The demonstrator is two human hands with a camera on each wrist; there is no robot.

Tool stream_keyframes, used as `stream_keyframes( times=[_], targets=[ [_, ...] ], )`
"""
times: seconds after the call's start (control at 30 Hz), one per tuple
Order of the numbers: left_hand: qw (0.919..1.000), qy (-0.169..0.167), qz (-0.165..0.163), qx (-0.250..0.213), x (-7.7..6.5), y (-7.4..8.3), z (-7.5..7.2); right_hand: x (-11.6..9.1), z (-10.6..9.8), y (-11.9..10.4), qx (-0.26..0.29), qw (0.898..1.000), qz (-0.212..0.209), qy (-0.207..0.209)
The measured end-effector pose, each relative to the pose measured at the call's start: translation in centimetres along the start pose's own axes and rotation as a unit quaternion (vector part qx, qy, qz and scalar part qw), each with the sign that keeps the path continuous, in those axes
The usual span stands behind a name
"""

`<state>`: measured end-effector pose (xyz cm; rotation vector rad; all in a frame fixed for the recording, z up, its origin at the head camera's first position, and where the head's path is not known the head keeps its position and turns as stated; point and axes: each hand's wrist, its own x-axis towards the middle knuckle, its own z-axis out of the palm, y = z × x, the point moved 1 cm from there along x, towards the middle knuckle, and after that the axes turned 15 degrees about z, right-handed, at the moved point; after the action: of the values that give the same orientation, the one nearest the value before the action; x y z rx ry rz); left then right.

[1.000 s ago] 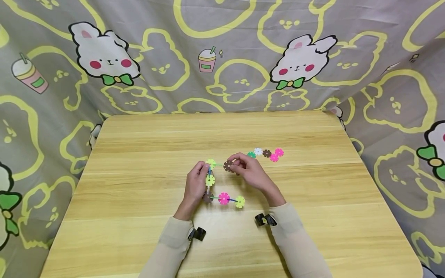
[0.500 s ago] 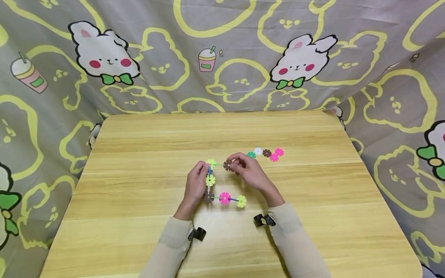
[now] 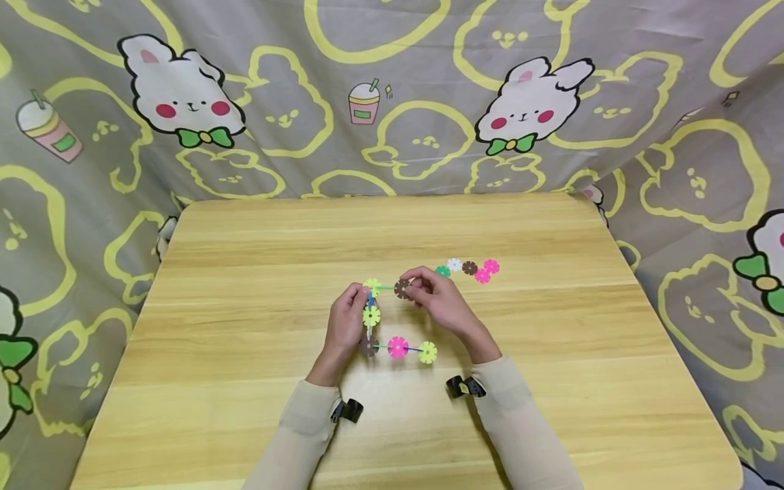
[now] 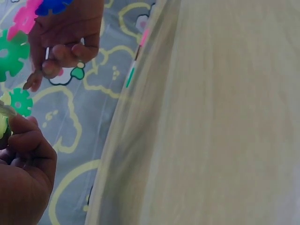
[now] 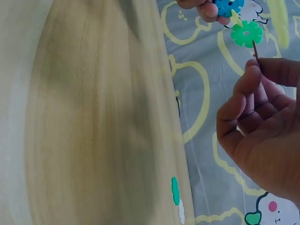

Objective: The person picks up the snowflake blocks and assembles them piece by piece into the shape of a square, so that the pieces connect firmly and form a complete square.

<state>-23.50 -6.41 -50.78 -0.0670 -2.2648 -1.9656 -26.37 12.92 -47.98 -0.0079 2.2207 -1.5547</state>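
Observation:
A chain of notched plastic snowflake discs hangs between the hands, bent like an open frame. My left hand [image 3: 346, 323] grips its left side near the upper yellow disc [image 3: 371, 286]; a second yellow disc [image 3: 371, 316] shows below. My right hand [image 3: 444, 303] pinches a brown disc [image 3: 402, 289] between thumb and fingertips. The right wrist view shows a green disc [image 5: 247, 33] slotted to that brown disc, with a blue disc [image 5: 228, 7] at the left fingers. Along the bottom run another brown disc [image 3: 369, 346], a pink disc [image 3: 398, 347] and a yellow end disc [image 3: 427, 352].
Loose discs lie on the wooden table [image 3: 257, 272] behind the right hand: a green one [image 3: 443, 271], a white one [image 3: 454, 265], a brown one [image 3: 469, 267] and two pink ones [image 3: 483, 275]. A patterned curtain [image 3: 294, 102] surrounds the table's back and sides.
The bottom row of the chain has shifted slightly to the right. Both hands keep nearly the same place and the same hold.

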Motion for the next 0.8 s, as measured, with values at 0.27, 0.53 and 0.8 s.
stream_keyframes(
  times=[0.27,0.53,0.8],
  targets=[
    [0.9998,-0.008,-0.009,-0.017,0.02,0.21,-0.02,0.03,-0.02,-0.03,0.023,1.000,0.010,-0.013],
    [0.9999,-0.009,-0.006,-0.001,0.10,0.09,-0.09,0.20,-0.14,0.20,0.046,0.999,-0.001,-0.020],
    [0.9996,-0.004,0.009,0.026,-0.01,0.04,-0.10,0.17,0.19,0.17,0.014,1.000,0.002,-0.001]
  ],
)
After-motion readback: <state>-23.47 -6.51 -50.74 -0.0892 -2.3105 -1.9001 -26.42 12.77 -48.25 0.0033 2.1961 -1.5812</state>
